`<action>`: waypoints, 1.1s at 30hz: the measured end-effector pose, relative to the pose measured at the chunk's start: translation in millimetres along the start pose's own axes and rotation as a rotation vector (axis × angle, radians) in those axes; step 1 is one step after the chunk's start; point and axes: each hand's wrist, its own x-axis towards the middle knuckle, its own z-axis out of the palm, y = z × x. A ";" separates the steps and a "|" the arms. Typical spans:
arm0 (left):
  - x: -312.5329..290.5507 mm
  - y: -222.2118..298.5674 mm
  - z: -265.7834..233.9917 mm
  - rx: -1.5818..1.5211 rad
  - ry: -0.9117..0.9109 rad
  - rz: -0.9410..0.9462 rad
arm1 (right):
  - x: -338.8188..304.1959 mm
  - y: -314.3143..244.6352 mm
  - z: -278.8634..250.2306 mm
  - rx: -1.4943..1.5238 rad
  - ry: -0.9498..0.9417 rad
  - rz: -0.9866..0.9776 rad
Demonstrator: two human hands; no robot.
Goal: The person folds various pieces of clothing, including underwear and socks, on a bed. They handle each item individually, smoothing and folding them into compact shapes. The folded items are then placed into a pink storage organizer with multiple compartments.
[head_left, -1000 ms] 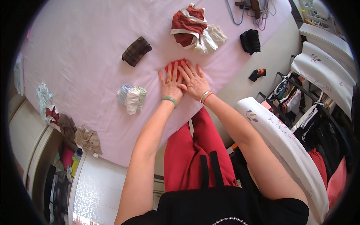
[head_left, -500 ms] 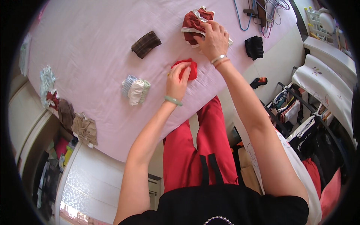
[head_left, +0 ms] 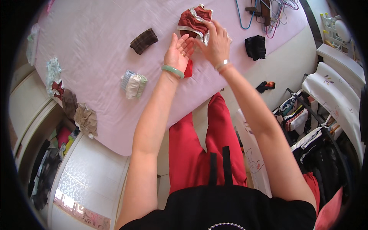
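The right hand (head_left: pixel 217 43), upper centre of the frame, reached over the right edge of a crumpled dark red cloth garment with white trim (head_left: pixel 193 20); its fingers curved loosely and its thumb stood apart from them, though whether it had pinched any fabric could not be told. The left hand (head_left: pixel 178 53) lay palm up just below, fingers half spread, with nothing seen in it. A small bright red cloth (head_left: pixel 188 69) showed beside the left wrist, partly hidden.

Handling the garment well called, in my judgement, for taking the main cloth and the trim together, a broad hold rather than a fingertip pinch, then shaking the creases loose before smoothing it flat on the pale pink bed sheet (head_left: pixel 92 76). Its loose folds looked likely to drag on the red cloth if drawn low.

The garment looked thin and soft, bunched into a rounded heap. Left of it sat a firm-looking brown plaid fabric roll (head_left: pixel 144 41); at centre left, a plump blue, cream and green cloth bundle (head_left: pixel 133 84); at upper right, a compact black gathered cloth bundle (head_left: pixel 255 47).
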 end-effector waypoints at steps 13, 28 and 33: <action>-16.1 10.8 10.4 -0.140 -0.195 -0.058 | -52.0 -42.0 -52.0 0.434 -0.197 -0.177; -100.2 -29.3 -5.6 1.017 -0.066 0.555 | -47.4 1.8 -17.0 0.446 -0.177 0.587; -89.3 -51.5 -65.7 0.701 0.037 0.266 | -63.7 -4.7 -1.9 0.370 -0.330 0.108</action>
